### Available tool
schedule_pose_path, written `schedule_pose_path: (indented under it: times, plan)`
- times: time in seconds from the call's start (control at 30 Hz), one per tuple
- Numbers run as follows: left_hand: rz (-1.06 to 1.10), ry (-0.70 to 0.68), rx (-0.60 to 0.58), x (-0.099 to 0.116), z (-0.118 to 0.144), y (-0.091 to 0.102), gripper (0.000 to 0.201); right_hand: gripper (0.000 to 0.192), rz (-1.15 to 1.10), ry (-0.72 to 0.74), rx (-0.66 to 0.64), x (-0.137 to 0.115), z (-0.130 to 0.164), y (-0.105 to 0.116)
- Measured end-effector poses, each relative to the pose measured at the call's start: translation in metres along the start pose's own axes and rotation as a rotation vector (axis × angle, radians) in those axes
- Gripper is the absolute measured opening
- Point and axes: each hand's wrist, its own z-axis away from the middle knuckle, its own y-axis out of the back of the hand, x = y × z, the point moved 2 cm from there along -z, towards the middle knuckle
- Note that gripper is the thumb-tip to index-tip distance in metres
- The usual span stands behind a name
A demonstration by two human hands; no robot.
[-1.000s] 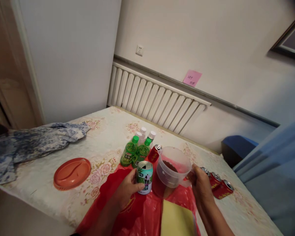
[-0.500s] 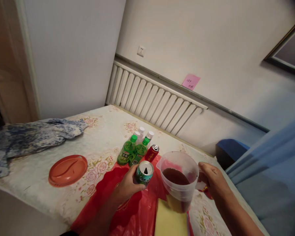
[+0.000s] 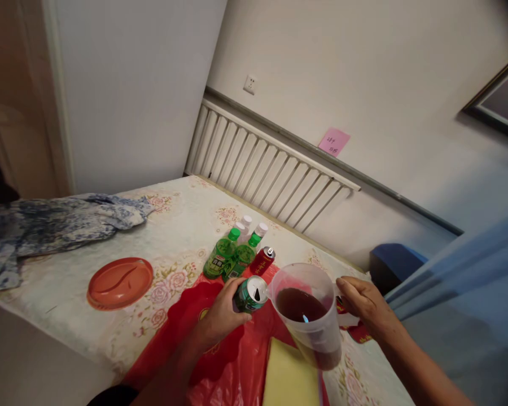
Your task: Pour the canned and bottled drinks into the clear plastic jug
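While our left hand (image 3: 225,313) grips the can (image 3: 256,290) over the red plastic sheet (image 3: 241,380), our right hand (image 3: 364,304) holds the pitcher (image 3: 315,334) just beside the can. The can is already open, and we see brown liquid (image 3: 298,304) left in the pitcher.

This looks like a room in a home: a floral cloth (image 3: 175,279) covers the desk (image 3: 190,203), a ribbed radiator (image 3: 275,166) lines the pale wall (image 3: 355,62), and a framed picture (image 3: 506,96) hangs near a blue curtain (image 3: 461,299).
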Motion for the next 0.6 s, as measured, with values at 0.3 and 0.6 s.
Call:
schedule_pose_path:
  times: [0.3,0.6]
  plan:
    - [-0.216,0.009,-0.072,-0.007,-0.002,-0.002,0.066,0.047,0.226,0.078,-0.102,-0.006,-0.002,-0.002]
    - [-0.209,0.017,-0.080,-0.005,-0.001,-0.003,0.065,0.045,0.337,0.108,-0.140,-0.020,-0.004,-0.007]
